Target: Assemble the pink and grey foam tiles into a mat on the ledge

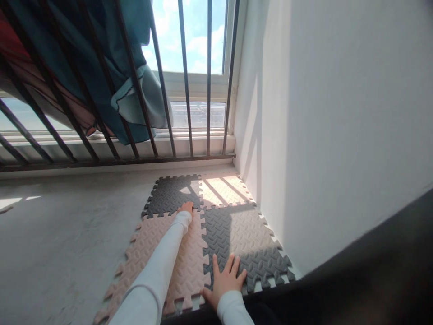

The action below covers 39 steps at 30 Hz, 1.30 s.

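Four-square on the floor lie interlocking foam mats with a raised tread pattern. At the back are a dark grey mat (171, 192) and a sunlit pink mat (225, 187); in front are a pink mat (145, 239) and a dark grey mat (250, 230). My left hand (186, 207) reaches far forward and rests where the back dark mat meets the front pink one; its fingers are mostly hidden. Fingers spread, my right hand (226, 280) lies flat on the near edge of the front dark mat, close to the seam with the pink mat.
A white wall (324, 135) borders the mats on the right. Behind them runs a dark metal railing (182, 159) before a window (199, 40). Blue-green cloth (118, 76) hangs beyond the bars. Grey floor (67, 234) stretches left, with a small dark piece (6, 209) at the edge.
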Each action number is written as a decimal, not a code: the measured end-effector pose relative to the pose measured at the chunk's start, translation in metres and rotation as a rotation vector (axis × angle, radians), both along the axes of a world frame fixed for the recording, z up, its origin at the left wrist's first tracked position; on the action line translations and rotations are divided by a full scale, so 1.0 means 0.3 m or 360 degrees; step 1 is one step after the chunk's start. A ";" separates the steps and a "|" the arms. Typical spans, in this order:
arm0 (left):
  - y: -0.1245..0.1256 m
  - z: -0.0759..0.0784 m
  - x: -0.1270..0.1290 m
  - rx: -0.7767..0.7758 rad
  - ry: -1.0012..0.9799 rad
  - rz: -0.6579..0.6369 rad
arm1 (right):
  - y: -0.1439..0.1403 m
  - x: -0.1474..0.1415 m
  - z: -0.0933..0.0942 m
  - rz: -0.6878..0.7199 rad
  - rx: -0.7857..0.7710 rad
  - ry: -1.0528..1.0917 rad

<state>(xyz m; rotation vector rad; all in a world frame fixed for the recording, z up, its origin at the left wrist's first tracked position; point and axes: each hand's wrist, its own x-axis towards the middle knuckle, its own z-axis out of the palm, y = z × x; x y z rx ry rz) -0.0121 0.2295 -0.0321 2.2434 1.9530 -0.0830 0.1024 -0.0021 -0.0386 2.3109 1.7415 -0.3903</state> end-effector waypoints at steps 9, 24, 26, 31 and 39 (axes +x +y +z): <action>-0.062 0.014 0.013 -0.0005 0.0084 -0.0162 | 0.011 0.017 -0.098 0.0050 0.0065 -0.0007; -0.142 -0.027 -0.147 -0.0176 0.0062 -0.0078 | 0.022 0.015 -0.088 0.0021 0.0060 0.0001; -0.160 -0.034 -0.234 -0.0185 0.0121 0.0171 | 0.023 0.017 -0.091 0.0022 0.0059 -0.0005; -0.162 -0.071 -0.410 -0.0061 0.0195 0.0455 | 0.027 0.027 -0.110 0.0048 0.0060 -0.0017; -0.132 -0.073 -0.475 -0.0015 0.0113 0.0496 | 0.025 0.038 -0.119 0.0048 0.0057 -0.0063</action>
